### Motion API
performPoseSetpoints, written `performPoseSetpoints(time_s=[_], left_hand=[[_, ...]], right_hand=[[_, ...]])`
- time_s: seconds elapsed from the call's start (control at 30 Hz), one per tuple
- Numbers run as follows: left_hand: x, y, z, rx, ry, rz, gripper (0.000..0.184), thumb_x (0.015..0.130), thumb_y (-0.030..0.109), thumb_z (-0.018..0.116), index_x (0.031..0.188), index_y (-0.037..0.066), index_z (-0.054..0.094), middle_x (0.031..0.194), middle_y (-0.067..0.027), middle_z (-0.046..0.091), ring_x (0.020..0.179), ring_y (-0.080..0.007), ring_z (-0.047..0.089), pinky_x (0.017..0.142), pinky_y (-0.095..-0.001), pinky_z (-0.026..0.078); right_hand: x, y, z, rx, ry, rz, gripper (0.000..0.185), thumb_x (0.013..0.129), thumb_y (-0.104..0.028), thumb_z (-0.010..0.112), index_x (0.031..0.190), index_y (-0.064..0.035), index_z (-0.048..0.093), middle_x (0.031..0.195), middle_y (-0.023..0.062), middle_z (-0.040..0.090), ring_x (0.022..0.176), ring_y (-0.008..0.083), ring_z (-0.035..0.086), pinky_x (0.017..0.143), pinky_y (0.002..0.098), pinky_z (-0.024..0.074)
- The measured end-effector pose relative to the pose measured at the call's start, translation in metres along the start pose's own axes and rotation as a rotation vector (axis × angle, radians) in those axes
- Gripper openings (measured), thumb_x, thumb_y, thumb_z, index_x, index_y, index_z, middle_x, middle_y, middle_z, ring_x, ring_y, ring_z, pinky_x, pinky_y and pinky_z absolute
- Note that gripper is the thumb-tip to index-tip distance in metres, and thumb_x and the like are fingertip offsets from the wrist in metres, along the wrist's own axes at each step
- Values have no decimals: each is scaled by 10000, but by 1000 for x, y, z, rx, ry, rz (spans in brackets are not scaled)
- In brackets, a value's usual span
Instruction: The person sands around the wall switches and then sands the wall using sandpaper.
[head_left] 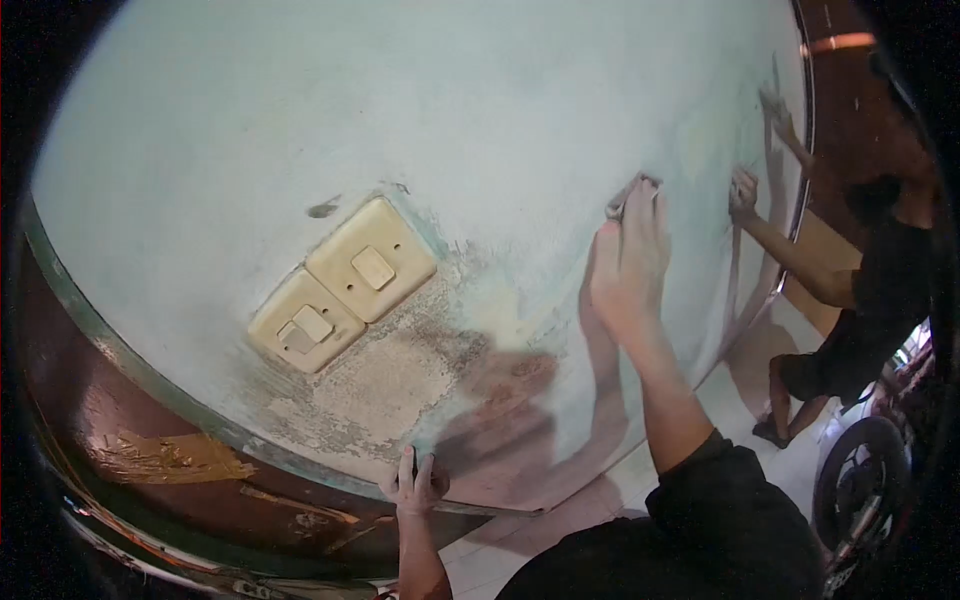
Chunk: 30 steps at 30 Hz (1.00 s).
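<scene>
A folded greyish piece, perhaps sandpaper, is pressed to the pale green wall under the fingers of my right hand. Low on the wall, near its bottom edge, my left hand touches the surface with bent fingers and nothing visible in them. Between and left of the hands are two cream switch plates side by side. Below the plates lies a rough patch of bare, flaking plaster. Shadows of my arm and head fall across the wall.
At the right, a co-worker in dark clothes has both hands on the same wall. A motorbike wheel stands at the lower right. Brown wood with peeling tape borders the wall at the lower left. Light floor tiles show below.
</scene>
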<state>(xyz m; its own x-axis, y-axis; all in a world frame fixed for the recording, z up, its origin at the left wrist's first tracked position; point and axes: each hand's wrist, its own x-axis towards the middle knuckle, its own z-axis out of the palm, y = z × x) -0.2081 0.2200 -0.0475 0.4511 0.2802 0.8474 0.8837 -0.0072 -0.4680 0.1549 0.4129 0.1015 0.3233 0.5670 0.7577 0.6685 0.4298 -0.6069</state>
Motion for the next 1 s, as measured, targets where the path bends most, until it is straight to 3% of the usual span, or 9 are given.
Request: performPoseSetpoints(time_s=[0.17, 0.27, 0.37, 0.47, 0.6, 0.67, 0.83, 0.93, 1.0], left_hand=[[-9, 1, 4, -36, -15, -26, 220, 788, 209, 629, 1005, 191, 657, 1307, -107, 630, 964, -231, 603, 811, -372, 447], [-9, 4, -2, -11, -35, -28, 247, 785, 210, 625, 1027, 196, 671, 1301, -93, 642, 999, -224, 612, 827, -367, 454], [-13, -1, 1, -46, -30, -32, 277, 798, 234, 617, 1067, 215, 683, 1301, -80, 646, 995, -217, 611, 852, -365, 447], [-20, 0, -5, -30, -62, -40, 292, 809, 247, 624, 1092, 227, 691, 1317, -70, 640, 996, -216, 610, 865, -359, 438], [-14, 4, 3, -30, -4, -70, 285, 807, 223, 631, 1085, 250, 691, 1321, -48, 632, 995, -224, 603, 879, -355, 432], [-19, -2, 2, -40, -50, -18, 223, 867, 282, 655, 1081, 222, 672, 1343, -112, 622, 1057, -243, 622, 873, -385, 415], [-20, -5, -10, -30, -104, -48, 270, 799, 241, 623, 1050, 271, 718, 1338, -69, 621, 1030, -211, 604, 891, -375, 423], [-25, 0, -5, -19, -56, -70, 298, 807, 253, 623, 1088, 293, 716, 1340, -68, 622, 1035, -224, 602, 901, -382, 414], [-25, 2, -3, 32, -45, -67, 345, 808, 267, 623, 1142, 297, 704, 1342, -62, 623, 1061, -211, 597, 906, -376, 412]], right_hand=[[-86, -53, -15, -13, -280, -138, 692, 913, -204, 494, 1490, 91, 251, 1522, 293, 309, 1404, 559, 249, 1075, 672, 236], [-73, -38, -13, -144, -336, -124, 706, 919, -218, 499, 1508, 74, 245, 1552, 293, 272, 1418, 548, 238, 1067, 705, 216], [-14, -11, -12, -13, -116, 5, 672, 954, -219, 464, 1526, 60, 248, 1582, 278, 262, 1418, 554, 234, 1089, 686, 214], [2, -3, -5, -80, 13, -87, 664, 960, -210, 458, 1526, 62, 245, 1576, 263, 287, 1423, 549, 229, 1114, 648, 214], [-66, -46, -18, 39, -163, -111, 662, 962, -210, 456, 1521, 75, 247, 1577, 248, 295, 1415, 557, 238, 1129, 619, 218], [-83, -51, -20, -275, -378, -134, 661, 964, -203, 454, 1510, 103, 240, 1556, 280, 305, 1370, 579, 280, 1127, 600, 238], [6, 11, -8, -93, -23, -201, 651, 956, -191, 472, 1482, 132, 266, 1533, 338, 284, 1334, 602, 285, 1120, 628, 226], [-16, -2, 0, -42, 29, -217, 640, 938, -192, 495, 1456, 139, 317, 1539, 315, 297, 1336, 610, 271, 1120, 623, 228], [-62, -36, -9, 1, -176, -149, 660, 918, -195, 516, 1467, 115, 321, 1547, 279, 316, 1348, 599, 273, 1109, 649, 222]])
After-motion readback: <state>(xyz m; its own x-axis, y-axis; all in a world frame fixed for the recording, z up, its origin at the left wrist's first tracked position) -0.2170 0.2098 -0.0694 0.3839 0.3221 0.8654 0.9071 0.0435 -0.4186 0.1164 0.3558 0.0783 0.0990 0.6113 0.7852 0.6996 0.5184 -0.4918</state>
